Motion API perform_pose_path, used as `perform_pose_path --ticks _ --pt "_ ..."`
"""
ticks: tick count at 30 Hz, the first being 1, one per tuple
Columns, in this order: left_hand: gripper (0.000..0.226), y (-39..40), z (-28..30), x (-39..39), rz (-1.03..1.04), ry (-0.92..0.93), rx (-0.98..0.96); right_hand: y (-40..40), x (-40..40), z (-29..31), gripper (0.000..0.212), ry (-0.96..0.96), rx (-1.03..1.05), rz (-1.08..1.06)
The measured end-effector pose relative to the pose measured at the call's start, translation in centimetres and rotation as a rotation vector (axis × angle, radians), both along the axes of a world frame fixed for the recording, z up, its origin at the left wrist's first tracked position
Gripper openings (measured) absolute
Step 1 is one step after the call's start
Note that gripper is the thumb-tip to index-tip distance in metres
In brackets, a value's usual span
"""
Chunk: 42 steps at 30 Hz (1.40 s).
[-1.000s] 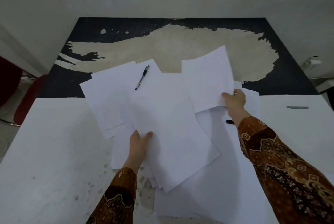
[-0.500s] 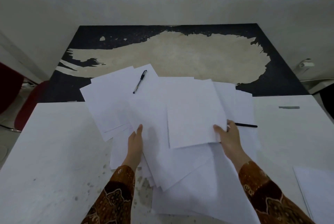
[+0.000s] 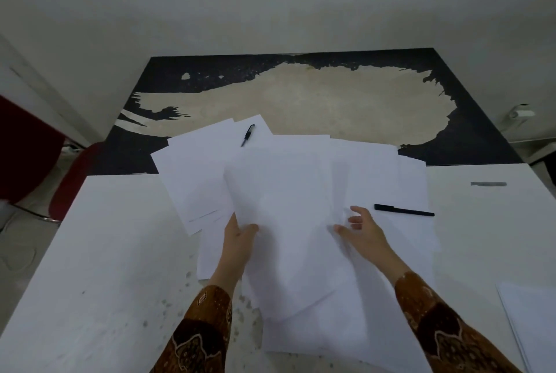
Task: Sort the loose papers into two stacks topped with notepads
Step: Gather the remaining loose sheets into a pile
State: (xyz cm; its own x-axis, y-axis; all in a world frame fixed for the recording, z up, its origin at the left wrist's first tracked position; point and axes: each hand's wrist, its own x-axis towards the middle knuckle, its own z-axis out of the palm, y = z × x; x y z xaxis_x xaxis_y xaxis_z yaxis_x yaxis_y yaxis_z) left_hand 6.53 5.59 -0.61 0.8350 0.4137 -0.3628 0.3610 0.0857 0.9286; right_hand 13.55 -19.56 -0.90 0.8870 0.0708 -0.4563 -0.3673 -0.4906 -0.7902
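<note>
Several loose white papers [image 3: 288,192] lie fanned across the middle of the white table [image 3: 105,267]. My left hand [image 3: 239,237] pinches the left edge of a bundle of sheets [image 3: 285,252], thumb on top. My right hand [image 3: 362,229] hovers over the bundle's right side with its fingers spread and holds nothing. A separate sheet or stack [image 3: 532,321] shows at the right edge of the table. I see no notepad.
A black pen [image 3: 247,135] lies on the far-left sheets. A second black pen [image 3: 404,210] lies on the papers right of my right hand. A dark strip [image 3: 488,184] marks the table at far right. A red chair [image 3: 69,180] stands left of the table.
My right hand laid its lifted sheet onto the pile and let go, then opened. My left hand shifted up the bundle's edge and gripped it. The right pen came into sight.
</note>
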Motion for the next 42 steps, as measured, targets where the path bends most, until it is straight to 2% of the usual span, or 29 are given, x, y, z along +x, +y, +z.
perform_pose_path --ticks 2,3,5,7,9,12,15,22,28,32,38,42 --pt "0.026 0.3 0.7 -0.2 -0.025 -0.008 0.0 -0.4 0.3 1.1 0.076 0.164 0.195 0.057" --pt "0.023 0.3 0.8 -0.1 -0.045 -0.015 0.0 -0.7 0.2 1.6 0.071 0.229 0.295 0.082" --pt "0.019 0.1 1.2 -0.1 -0.101 -0.021 0.02 -0.9 -0.3 1.6 0.045 0.259 0.427 0.139" --pt "0.021 -0.3 1.7 0.2 -0.167 -0.051 0.054 -1.0 -0.9 0.8 0.028 0.187 0.412 0.126" --pt "0.035 -0.3 1.3 1.3 -0.237 -0.041 0.207 -1.2 -1.2 -0.2 0.029 0.112 0.342 0.022" --pt "0.034 1.2 -0.1 3.4 -0.219 0.026 0.51 -1.4 -1.6 -1.7 0.034 0.087 0.324 -0.108" --pt "0.037 3.0 -1.0 6.2 -0.215 0.092 0.721 -1.4 -1.8 -2.9 0.034 0.078 0.275 -0.171" --pt "0.049 5.4 -2.5 12.2 -0.023 0.238 0.857 -1.3 -1.5 -3.9 0.021 0.02 0.199 -0.18" --pt "0.042 7.8 -3.2 17.5 -0.08 0.369 1.135 -1.7 -1.3 -5.4 0.022 -0.006 0.141 -0.178" --pt "0.02 8.3 -3.8 19.8 -0.072 0.377 1.233 -1.6 -1.6 -5.4 0.02 -0.036 0.158 -0.189" --pt "0.018 4.5 -3.9 20.8 -0.117 0.174 1.175 -1.4 -1.9 -5.4 0.02 -0.082 0.15 -0.205" --pt "0.025 1.2 -4.3 20.2 -0.205 0.097 1.16 -1.3 -1.9 -5.3 0.019 -0.089 0.172 -0.199"
